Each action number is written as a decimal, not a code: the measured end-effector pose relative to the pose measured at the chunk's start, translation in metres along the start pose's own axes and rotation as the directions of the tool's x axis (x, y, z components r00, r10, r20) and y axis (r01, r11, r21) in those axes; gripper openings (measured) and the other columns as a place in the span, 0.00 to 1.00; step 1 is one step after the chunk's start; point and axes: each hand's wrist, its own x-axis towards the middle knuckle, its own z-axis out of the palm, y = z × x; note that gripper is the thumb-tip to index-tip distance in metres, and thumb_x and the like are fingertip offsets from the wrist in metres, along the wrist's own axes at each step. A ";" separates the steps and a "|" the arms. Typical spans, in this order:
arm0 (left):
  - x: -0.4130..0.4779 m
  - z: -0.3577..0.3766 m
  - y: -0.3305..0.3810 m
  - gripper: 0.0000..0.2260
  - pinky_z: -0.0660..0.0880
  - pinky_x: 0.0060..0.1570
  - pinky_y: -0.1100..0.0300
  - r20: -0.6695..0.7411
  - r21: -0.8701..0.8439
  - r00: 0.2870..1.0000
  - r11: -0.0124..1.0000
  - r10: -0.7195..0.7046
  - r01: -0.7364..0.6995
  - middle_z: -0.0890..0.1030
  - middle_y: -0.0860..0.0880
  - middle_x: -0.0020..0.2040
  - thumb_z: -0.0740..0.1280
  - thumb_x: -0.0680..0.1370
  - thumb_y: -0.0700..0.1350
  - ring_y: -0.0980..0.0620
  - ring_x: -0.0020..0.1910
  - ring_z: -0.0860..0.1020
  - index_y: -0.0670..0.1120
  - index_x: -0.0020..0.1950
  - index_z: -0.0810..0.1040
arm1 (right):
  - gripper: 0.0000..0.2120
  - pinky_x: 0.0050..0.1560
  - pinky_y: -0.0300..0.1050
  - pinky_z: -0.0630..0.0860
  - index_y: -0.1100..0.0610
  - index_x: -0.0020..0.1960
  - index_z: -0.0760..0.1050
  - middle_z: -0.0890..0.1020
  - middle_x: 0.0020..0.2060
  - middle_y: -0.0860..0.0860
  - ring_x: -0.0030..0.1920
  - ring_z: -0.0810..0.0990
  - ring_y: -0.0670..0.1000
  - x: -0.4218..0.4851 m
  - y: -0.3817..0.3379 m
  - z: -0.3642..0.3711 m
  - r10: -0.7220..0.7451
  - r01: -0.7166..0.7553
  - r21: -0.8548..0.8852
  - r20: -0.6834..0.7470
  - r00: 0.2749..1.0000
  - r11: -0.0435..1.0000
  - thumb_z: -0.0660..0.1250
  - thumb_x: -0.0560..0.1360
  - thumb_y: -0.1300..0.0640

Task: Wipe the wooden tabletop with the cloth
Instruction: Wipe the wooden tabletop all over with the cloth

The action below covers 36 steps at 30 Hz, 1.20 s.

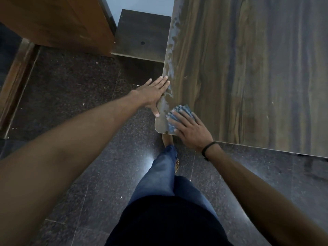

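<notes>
a brown wooden cabinet [62, 23] is standing at the far left, and a dark board [142, 32] with a small hole is sitting just beside the table [248, 68]. whitish smears [171, 68] are running along the table's left edge. the left hand [154, 91] is lying flat on that edge, fingers straight. the right hand [190, 130], wearing a black wristband [208, 148], is pressing the blue cloth [179, 110] with spread fingers onto the table's near left corner. the hand is covering most of the cloth, and the frame is cutting off the table's far and right sides.
</notes>
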 end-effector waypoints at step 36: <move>-0.028 0.036 -0.003 0.62 0.41 0.77 0.41 -0.052 -0.189 0.969 0.956 -0.240 0.226 0.34 0.46 0.81 0.71 0.66 0.71 0.46 0.79 0.33 0.43 0.80 0.34 | 0.26 0.80 0.62 0.45 0.44 0.83 0.48 0.48 0.83 0.46 0.82 0.44 0.50 0.012 -0.045 0.008 0.445 -0.435 0.147 -0.044 0.894 0.888 0.47 0.86 0.47</move>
